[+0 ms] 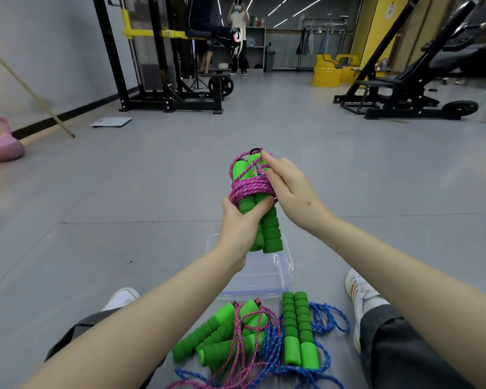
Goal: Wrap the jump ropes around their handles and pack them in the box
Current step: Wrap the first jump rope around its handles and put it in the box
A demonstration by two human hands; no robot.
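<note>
- While the person sits on it, the grey floor (334, 169) spreads broad ahead, reaching a black rack (169, 94) far left and a slanted bench (399, 91) far right.
- The clear box (267, 279) stands on the floor between the legs, below the raised hands. Its near edge is just beside the loose jump ropes (236, 341), pink and blue tangled.
- The green handles (271, 234), wound with the pink rope (250, 188), hang above the box's far edge.
- The left hand (237, 224) grips the handles below the coils.
- The right hand (291, 189) pinches the rope near the upper end, forefinger straight.
</note>
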